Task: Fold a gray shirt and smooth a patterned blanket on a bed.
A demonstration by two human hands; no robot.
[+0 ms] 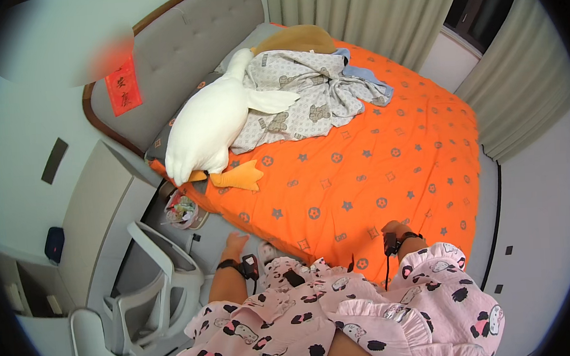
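Note:
My left hand [235, 241] hangs beside the bed over the grey floor, fingers loosely apart, nothing seen in it. Over the near part of the orange patterned bedspread [363, 173] is my right hand [396, 228]; the device on its wrist partly hides it, and no held object shows. Each wrist wears a strapped black device with a cable. A large white plush goose [208, 126] with orange feet lies along the headboard side of the bed. Under its wing spreads a crumpled grey bear-print cloth [304, 96], with a blue piece [369, 77] showing along its edge.
A white chair [162, 288] stands left of me, near a light cabinet [104, 189]. A small bin with litter [182, 211] sits by the bed's corner. Behind the bed rise a padded headboard [197, 31] and beige curtains [353, 7]. A brown cushion-like item [296, 39] lies farther back.

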